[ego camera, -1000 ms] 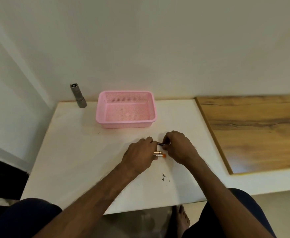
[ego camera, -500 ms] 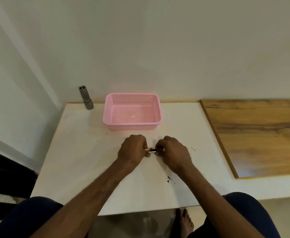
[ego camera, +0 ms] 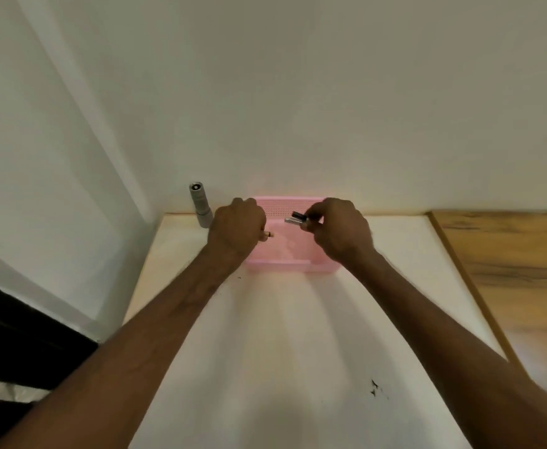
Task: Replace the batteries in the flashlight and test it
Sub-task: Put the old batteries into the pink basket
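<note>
A grey flashlight [ego camera: 200,204] stands upright at the table's back left corner, against the wall. Over the pink basket [ego camera: 293,257], both my hands are raised. A closed fist, my left hand [ego camera: 237,226], holds a battery whose orange-tipped end [ego camera: 268,235] pokes out on the right side. Pinched in the fingertips of my right hand [ego camera: 340,230] are two batteries [ego camera: 297,219], one dark and one silvery, pointing left above the basket's inside.
The white table [ego camera: 282,351] runs from the wall toward me. A wooden board [ego camera: 505,254] adjoins it on the right. Small dark specks [ego camera: 374,387] lie on the table near my right forearm. A dark gap opens at the lower left beside the wall.
Both hands have lifted off the table with the batteries and moved forward, apart from each other, to above the pink basket. The camera has tilted up and closer.
</note>
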